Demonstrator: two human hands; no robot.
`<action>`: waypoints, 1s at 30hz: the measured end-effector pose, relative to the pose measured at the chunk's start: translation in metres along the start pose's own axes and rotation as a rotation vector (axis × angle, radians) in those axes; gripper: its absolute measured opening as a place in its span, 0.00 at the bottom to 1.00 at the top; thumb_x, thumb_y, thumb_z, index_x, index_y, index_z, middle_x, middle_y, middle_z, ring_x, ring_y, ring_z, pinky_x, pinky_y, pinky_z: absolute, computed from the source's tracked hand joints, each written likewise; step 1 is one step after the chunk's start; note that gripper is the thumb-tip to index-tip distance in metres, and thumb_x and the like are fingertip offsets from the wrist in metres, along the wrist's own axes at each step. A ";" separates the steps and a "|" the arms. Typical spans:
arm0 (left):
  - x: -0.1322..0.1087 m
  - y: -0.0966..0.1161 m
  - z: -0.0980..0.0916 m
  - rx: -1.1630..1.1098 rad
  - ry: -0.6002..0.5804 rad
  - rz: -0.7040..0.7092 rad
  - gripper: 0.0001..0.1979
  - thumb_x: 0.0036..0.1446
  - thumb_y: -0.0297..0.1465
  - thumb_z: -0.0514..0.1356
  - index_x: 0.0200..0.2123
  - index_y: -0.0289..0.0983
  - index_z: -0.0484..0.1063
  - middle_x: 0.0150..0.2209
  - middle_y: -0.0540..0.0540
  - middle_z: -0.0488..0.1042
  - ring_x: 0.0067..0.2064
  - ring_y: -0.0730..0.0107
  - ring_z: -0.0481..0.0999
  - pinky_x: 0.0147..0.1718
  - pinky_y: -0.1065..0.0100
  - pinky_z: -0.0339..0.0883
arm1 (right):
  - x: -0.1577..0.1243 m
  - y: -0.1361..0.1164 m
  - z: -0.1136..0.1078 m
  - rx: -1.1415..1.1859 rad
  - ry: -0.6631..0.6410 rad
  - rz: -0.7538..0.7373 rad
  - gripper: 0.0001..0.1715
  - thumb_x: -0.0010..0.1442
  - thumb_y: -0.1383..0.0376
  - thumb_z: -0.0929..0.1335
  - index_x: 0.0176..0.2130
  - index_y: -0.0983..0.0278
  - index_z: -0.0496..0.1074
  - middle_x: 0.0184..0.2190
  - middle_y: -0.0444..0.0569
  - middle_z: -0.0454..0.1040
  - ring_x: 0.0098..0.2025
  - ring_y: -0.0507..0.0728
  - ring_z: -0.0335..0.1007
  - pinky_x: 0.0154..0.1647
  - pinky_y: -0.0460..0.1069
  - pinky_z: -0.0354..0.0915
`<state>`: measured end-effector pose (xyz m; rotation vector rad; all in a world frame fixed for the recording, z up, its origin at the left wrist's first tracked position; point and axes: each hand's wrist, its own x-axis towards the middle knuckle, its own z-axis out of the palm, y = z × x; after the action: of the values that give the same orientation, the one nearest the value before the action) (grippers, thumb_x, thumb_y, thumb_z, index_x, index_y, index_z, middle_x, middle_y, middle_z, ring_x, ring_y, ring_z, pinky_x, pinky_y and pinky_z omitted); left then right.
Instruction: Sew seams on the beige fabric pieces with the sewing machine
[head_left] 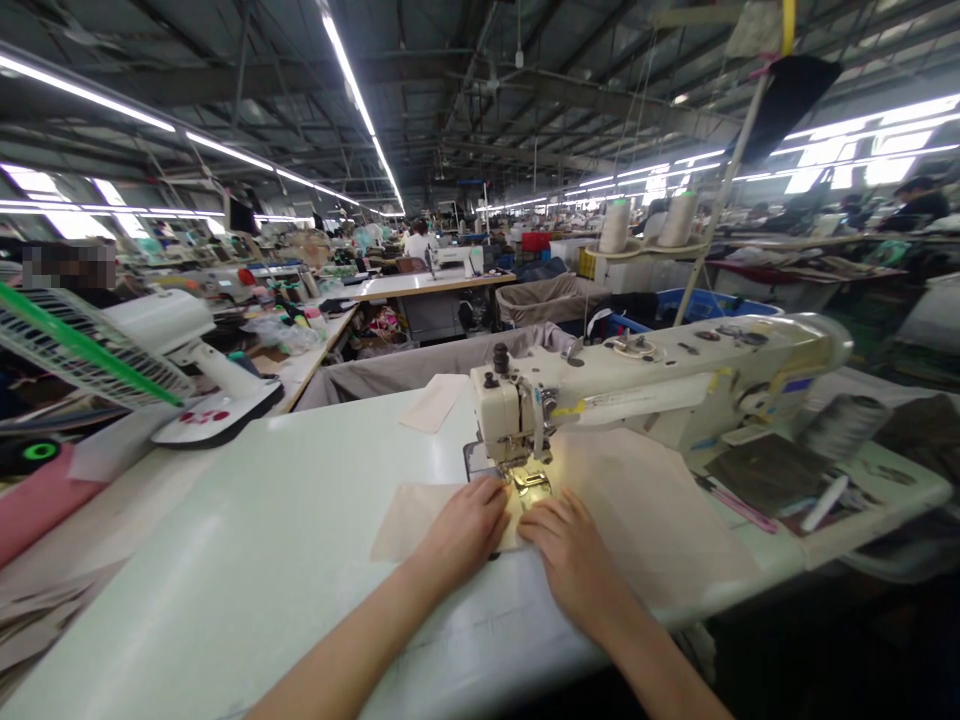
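Observation:
A cream sewing machine (660, 385) stands on the pale green table (247, 540), its lit presser foot (529, 480) lowered over a beige fabric piece (405, 520). My left hand (465, 530) lies on the fabric just left of the foot, fingers together and pressing down. My right hand (570, 555) rests on the fabric just below and right of the foot, fingers extended toward the needle. Both hands touch the cloth close to each other.
A white desk fan (135, 365) stands at the table's left. Another beige piece (435, 402) lies behind the machine head. Dark fabric pieces (765, 470) and a thread cone (844, 425) sit at the right. A grey cloth bin (420, 365) lies beyond; other workstations and people farther back.

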<state>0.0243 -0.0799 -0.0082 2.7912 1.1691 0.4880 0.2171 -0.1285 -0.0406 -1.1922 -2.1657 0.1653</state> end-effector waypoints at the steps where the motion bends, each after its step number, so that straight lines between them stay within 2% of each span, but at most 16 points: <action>1: 0.000 0.000 0.001 -0.002 0.005 -0.001 0.07 0.67 0.25 0.55 0.46 0.34 0.70 0.46 0.40 0.74 0.49 0.58 0.74 0.51 0.57 0.73 | 0.000 0.000 0.000 -0.004 -0.001 -0.002 0.21 0.66 0.79 0.62 0.44 0.58 0.77 0.44 0.46 0.79 0.52 0.58 0.70 0.67 0.62 0.49; 12: 0.001 -0.006 0.001 0.034 0.055 0.080 0.09 0.66 0.25 0.55 0.47 0.34 0.72 0.50 0.39 0.75 0.53 0.56 0.74 0.54 0.55 0.72 | 0.001 -0.002 -0.002 0.008 -0.010 -0.009 0.18 0.66 0.78 0.63 0.45 0.59 0.76 0.43 0.46 0.79 0.51 0.58 0.70 0.67 0.62 0.49; 15: -0.004 0.003 -0.003 0.058 0.022 0.066 0.07 0.66 0.25 0.57 0.45 0.35 0.73 0.48 0.40 0.76 0.52 0.55 0.75 0.54 0.53 0.73 | -0.002 -0.003 -0.003 -0.038 -0.023 -0.019 0.17 0.67 0.77 0.64 0.46 0.59 0.76 0.43 0.46 0.79 0.51 0.57 0.70 0.67 0.61 0.50; 18: -0.014 0.019 -0.008 0.043 -0.058 0.085 0.07 0.66 0.25 0.56 0.41 0.36 0.74 0.43 0.42 0.77 0.47 0.58 0.77 0.48 0.56 0.76 | -0.009 -0.006 -0.003 -0.083 -0.031 -0.045 0.16 0.67 0.76 0.65 0.47 0.59 0.76 0.44 0.47 0.79 0.51 0.58 0.70 0.67 0.61 0.51; 22: -0.027 0.032 -0.013 0.016 -0.062 0.149 0.10 0.67 0.24 0.54 0.45 0.36 0.74 0.46 0.41 0.77 0.49 0.58 0.77 0.49 0.58 0.77 | -0.017 -0.008 -0.003 -0.042 -0.012 -0.051 0.19 0.68 0.76 0.62 0.50 0.59 0.75 0.46 0.49 0.79 0.52 0.58 0.70 0.67 0.61 0.52; 26: -0.025 0.024 -0.013 -0.017 -0.027 0.176 0.11 0.68 0.25 0.52 0.46 0.36 0.74 0.47 0.40 0.77 0.51 0.58 0.76 0.51 0.58 0.76 | -0.010 -0.007 -0.003 -0.017 -0.024 -0.020 0.20 0.67 0.77 0.62 0.50 0.60 0.75 0.45 0.48 0.78 0.51 0.58 0.70 0.67 0.62 0.51; 30: -0.015 0.008 -0.011 -0.026 -0.026 0.169 0.12 0.69 0.26 0.51 0.43 0.36 0.75 0.45 0.41 0.77 0.50 0.58 0.76 0.52 0.58 0.74 | 0.007 -0.004 -0.003 -0.014 -0.058 0.017 0.19 0.66 0.78 0.63 0.47 0.61 0.76 0.44 0.48 0.78 0.51 0.58 0.69 0.66 0.61 0.51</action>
<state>0.0166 -0.0968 -0.0002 2.8784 0.9203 0.4738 0.2139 -0.1257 -0.0333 -1.2281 -2.2108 0.1952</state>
